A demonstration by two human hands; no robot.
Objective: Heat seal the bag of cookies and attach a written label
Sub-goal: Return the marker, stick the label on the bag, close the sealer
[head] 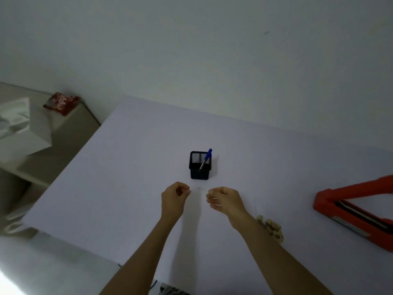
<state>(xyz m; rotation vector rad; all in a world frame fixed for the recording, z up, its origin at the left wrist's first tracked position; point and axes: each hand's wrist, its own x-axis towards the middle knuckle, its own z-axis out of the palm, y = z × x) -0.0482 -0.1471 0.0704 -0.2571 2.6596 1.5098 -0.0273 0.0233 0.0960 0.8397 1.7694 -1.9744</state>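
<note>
My left hand (174,196) and my right hand (223,199) hover over the white table (106,167), fingertips pinched and facing each other. Between them stretches a small pale label (201,188) with faint marks, hard to tell from the table; each hand seems to pinch one end. The bag of cookies (271,227) lies on the table just right of my right forearm, partly hidden by it. A red heat sealer (350,211) sits at the right edge with its arm raised. Just beyond my hands, a black mesh pen holder (199,167) holds a blue pen (206,157).
Left of the table is a lower beige surface with a white box (25,128) and a red snack packet (61,103). A plain wall rises behind the table. The table's near left corner lies around (27,222).
</note>
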